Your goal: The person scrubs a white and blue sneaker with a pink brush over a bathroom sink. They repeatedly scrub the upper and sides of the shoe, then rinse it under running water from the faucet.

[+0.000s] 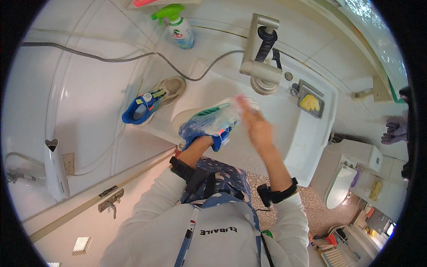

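My left hand [204, 141] is pushed into the opening of a blue, white and green sports shoe [206, 123], which it holds over the sink [283, 133]; its fingers are hidden inside. Whitish suds cover the shoe's upper. My right hand [258, 128], blurred, is at the toe end, closed around a pinkish thing [239, 100], perhaps a brush, too blurred to name surely. A second shoe [143, 106], blue and beige with a round white dial, lies on the ledge to the left.
A spray bottle with a green trigger [181, 33] stands at the back. Beyond the shoe is a metal faucet [263, 56]; a grey hose [110, 60] runs left from it. A soap dish [320, 111] holds a yellow piece. A white hair dryer [57, 173] is at far left, a toilet [340, 187] at right.
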Demonstrator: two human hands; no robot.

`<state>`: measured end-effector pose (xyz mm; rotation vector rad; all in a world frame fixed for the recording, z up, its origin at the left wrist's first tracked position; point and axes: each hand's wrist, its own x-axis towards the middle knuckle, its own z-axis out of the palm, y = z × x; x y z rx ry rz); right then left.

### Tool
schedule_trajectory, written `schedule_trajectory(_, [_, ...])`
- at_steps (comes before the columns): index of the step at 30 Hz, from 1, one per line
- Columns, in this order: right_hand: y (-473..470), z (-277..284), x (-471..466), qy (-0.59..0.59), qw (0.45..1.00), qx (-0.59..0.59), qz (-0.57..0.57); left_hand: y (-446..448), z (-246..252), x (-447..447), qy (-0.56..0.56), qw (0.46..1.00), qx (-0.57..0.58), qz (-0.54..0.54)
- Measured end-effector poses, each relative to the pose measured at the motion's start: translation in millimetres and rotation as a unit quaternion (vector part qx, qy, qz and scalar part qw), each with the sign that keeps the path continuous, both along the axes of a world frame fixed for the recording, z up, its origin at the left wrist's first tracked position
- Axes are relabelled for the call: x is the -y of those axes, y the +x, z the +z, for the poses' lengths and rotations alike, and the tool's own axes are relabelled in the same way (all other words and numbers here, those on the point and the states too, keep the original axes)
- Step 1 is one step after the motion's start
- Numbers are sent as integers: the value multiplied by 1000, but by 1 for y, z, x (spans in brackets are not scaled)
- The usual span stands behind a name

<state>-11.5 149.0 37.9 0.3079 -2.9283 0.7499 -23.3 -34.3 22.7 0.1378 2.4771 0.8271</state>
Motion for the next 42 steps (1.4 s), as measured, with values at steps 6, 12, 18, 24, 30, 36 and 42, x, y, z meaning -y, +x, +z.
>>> schedule_trajectory(6, [0, -8, 2, 8, 1000, 15, -10, -5, 15, -4, -31, 997, 61, -29])
schedule_trajectory(12, [0, 0, -4, -91, 976, -2, 199, -20, 24, -9, -107, 986, 98, -86])
schedule_trajectory(18, [1, 9, -5, 9, 996, 31, 78, -25, 24, -7, -77, 990, 84, -78])
schedule_trajectory(24, [4, 8, -13, -66, 974, -29, 216, -27, 21, -7, -67, 991, 78, -86])
schedule_trajectory(30, [1, 18, -15, -8, 989, 32, 145, -26, 23, -7, -49, 992, 74, -87])
schedule_trajectory(36, [-8, 30, -15, -63, 972, -13, 224, -27, 18, -11, -38, 992, 71, -97])
schedule_trajectory(42, [-13, 33, -7, 34, 975, 116, 186, -27, 13, -21, -17, 992, 70, -108])
